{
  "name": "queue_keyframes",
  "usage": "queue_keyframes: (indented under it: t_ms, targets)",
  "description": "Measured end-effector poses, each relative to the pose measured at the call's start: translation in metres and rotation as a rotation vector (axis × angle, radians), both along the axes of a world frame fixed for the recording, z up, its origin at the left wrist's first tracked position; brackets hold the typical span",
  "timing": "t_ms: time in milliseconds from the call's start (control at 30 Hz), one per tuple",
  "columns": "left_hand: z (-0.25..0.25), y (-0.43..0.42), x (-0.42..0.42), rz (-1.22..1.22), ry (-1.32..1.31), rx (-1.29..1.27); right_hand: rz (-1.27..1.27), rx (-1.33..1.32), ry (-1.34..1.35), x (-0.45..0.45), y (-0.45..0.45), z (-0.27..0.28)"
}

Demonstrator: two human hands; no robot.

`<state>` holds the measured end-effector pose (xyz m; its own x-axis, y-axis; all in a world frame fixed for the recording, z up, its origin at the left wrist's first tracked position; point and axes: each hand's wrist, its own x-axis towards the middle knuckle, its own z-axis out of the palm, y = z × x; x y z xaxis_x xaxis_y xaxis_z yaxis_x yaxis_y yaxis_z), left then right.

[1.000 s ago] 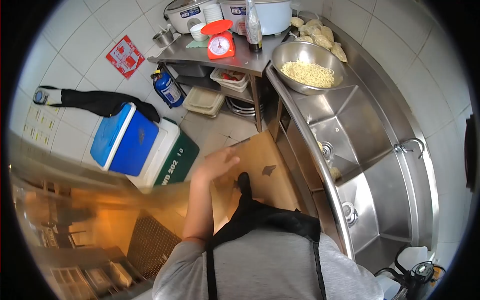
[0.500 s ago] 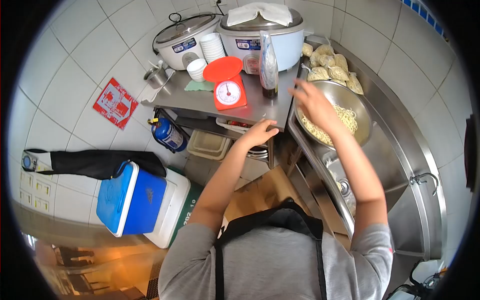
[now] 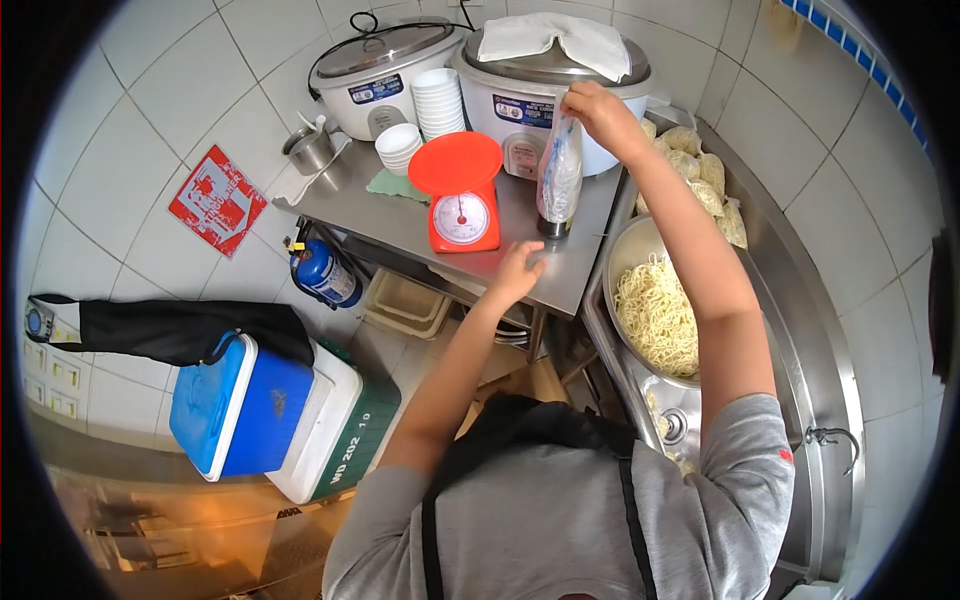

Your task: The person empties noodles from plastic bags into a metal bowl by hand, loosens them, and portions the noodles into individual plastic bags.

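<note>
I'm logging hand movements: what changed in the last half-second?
The right hand moved forward and left from over the noodle bowl to the top of the plastic bag, seemingly pinching it. The left hand remains empty near the table edge. Bowl and scale stayed put.

A rice cooker (image 3: 512, 122) is standing behind my right hand (image 3: 603, 115), a scale (image 3: 464, 205) is sitting to the hand's left, and noodles (image 3: 655, 312) are lying in a bowl (image 3: 624, 256) to its right.

Light: bright, whitish on your tiles (image 3: 110, 140) | glare: streaks on your sink (image 3: 815, 330), glints on bag (image 3: 563, 180) | shade: dark beneath your table (image 3: 580, 250) | lower left: orange, smeared | distortion: you get bowed lines, black rounded corners | focus: scale (image 3: 462, 216) crisp
</note>
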<state>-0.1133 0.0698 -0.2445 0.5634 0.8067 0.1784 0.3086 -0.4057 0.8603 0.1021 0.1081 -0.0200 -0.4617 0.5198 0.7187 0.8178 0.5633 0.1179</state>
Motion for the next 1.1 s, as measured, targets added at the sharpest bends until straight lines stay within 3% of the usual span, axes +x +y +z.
queue_keyframes:
  t_ms: [133,233,367,467,533,733,833,1100]
  targets:
    - [0.010,0.034,0.024,0.085,-0.144,-0.034,0.000,-0.010,-0.082,-0.001,-0.002,0.001]
    - [0.016,0.050,0.047,0.135,-0.149,0.116,-0.036,-0.056,-0.184,-0.001,-0.004,0.006]
    - [0.016,0.067,0.069,0.028,-0.324,0.097,-0.114,-0.098,-0.310,-0.009,-0.009,0.020]
    - [0.019,0.065,0.077,0.107,-0.365,0.131,-0.148,-0.084,-0.306,-0.016,-0.006,0.024]
    - [0.011,0.073,0.081,0.092,-0.407,0.074,-0.158,-0.103,-0.275,-0.020,-0.007,0.028]
    - [0.012,0.079,0.077,0.056,-0.393,0.011,-0.130,-0.142,-0.515,-0.021,-0.006,0.031]
    - [0.015,0.078,0.075,0.042,-0.395,0.044,-0.155,-0.219,-0.516,-0.025,0.001,0.033]
    - [0.001,0.082,0.078,0.045,-0.384,0.123,-0.295,-0.118,-0.402,-0.038,0.002,0.032]
